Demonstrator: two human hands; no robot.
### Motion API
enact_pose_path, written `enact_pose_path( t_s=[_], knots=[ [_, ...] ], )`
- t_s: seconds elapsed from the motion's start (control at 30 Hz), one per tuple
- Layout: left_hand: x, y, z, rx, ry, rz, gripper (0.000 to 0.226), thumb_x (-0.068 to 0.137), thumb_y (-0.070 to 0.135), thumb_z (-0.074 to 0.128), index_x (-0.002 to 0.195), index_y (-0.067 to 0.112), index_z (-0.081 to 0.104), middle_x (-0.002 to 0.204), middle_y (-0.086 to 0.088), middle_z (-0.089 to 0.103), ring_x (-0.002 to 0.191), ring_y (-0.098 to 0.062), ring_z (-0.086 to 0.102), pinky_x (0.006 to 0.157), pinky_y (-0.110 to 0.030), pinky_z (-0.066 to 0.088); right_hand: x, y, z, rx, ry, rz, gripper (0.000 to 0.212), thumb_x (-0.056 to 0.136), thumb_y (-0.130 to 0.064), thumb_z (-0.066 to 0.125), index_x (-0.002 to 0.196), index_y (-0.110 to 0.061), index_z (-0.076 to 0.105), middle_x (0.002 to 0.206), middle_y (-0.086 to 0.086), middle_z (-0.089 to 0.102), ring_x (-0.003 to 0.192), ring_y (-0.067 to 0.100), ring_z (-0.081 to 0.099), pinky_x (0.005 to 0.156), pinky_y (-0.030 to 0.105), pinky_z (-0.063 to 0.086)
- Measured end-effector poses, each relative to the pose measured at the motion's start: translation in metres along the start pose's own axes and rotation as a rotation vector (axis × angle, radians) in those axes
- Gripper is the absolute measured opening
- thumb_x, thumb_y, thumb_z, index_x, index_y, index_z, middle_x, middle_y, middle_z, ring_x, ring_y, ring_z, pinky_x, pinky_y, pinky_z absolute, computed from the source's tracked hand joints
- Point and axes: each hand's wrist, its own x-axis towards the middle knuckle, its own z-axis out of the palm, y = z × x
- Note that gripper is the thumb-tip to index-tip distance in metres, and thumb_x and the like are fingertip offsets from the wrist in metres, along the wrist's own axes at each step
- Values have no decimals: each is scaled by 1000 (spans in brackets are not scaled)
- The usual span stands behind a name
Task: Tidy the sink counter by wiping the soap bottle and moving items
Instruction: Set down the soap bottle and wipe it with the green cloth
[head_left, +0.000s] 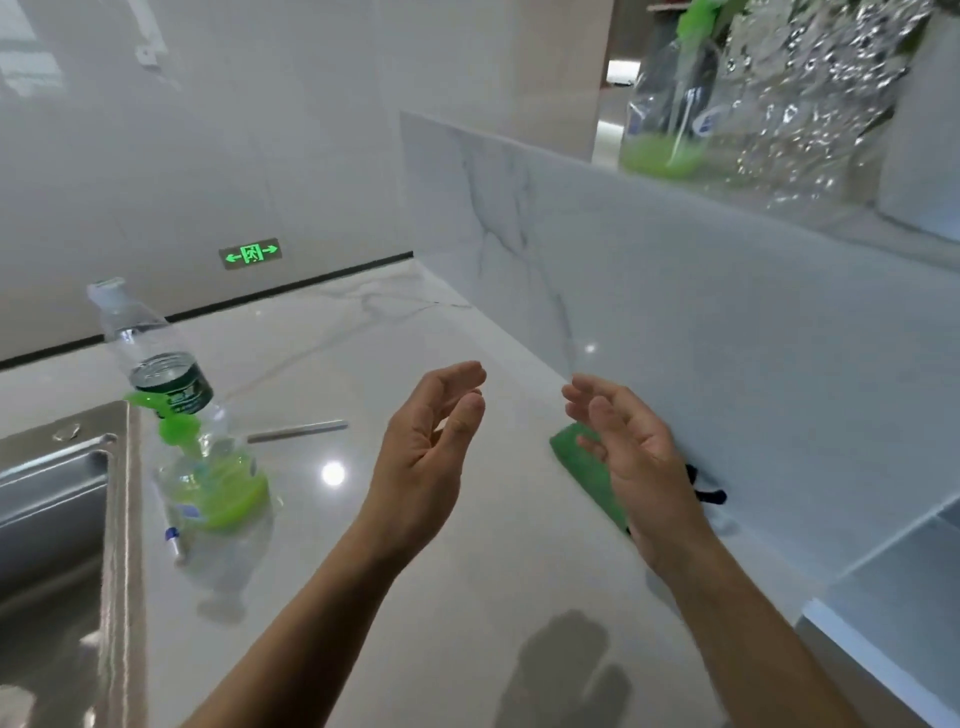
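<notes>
Holds left hand (426, 457) and right hand (639, 467) above the desk (441, 623), palms facing, fingers loosely curved and apart, gripping nothing. Shows soap bottle (213, 478) with green pump standing at 9 o'clock from left hand, beside sink (57, 467). Has clear water bottle (150, 358) just behind it at 11 o'clock, silver rod (296, 431) at 2 o'clock. Partly hides green cloth (587, 478) under right hand.

One soap bottle (218, 483), one water bottle (136, 332), one green cloth (581, 457), two hands (426, 457) (641, 467).
</notes>
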Motion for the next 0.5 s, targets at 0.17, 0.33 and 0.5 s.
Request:
enact_pose_path(
  t_s=[0.17,0.33,0.5],
  knots=[
    [8,-11,50,-22,-104,-46,42,96,41,48,132,25,61,135,13,66,125,-5,62,107,-42,52,-1,13,-53,-3,134,16,45,89,-55,47,117,-27,69,118,-8,73,116,3,65,104,28,48],
    [17,-29,94,-11,-157,-118,27,106,24,51,129,21,63,133,10,67,126,-7,61,108,-40,50,5,36,-84,-116,229,56,32,104,-41,41,116,-26,67,115,-14,70,103,-14,63,78,6,47],
    [28,-53,121,60,-169,-153,28,105,22,52,130,19,63,132,10,67,124,-1,61,97,-16,50,14,55,-100,-326,281,52,24,100,-35,54,118,-25,67,112,-17,69,109,-1,64,94,24,50]
  ],
)
